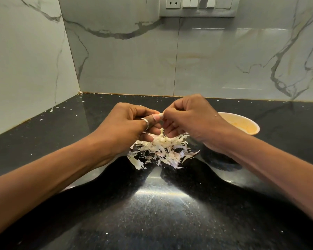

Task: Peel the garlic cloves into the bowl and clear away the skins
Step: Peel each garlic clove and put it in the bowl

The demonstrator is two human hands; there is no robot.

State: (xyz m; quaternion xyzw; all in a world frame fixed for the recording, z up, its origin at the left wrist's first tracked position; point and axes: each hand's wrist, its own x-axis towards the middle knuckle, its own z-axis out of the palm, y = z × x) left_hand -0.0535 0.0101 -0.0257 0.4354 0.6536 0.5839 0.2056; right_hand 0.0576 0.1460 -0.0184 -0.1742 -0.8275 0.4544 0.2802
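Note:
A small pale garlic clove [160, 115] is pinched between both hands, raised above the black countertop [161, 204]. My left hand [130, 125], with a ring on the thumb, holds it from the left. My right hand [186, 118] pinches its right end with curled fingers. Directly under the hands lies a heap of papery garlic skins [163, 152]. A cream bowl [242, 123] stands to the right, partly hidden behind my right wrist; its contents are not visible.
Marble-patterned wall tiles close off the back and left side of the counter. A switch and socket panel [197, 6] sits high on the back wall. Tiny skin flakes [41, 120] are scattered over the counter's left and back edge.

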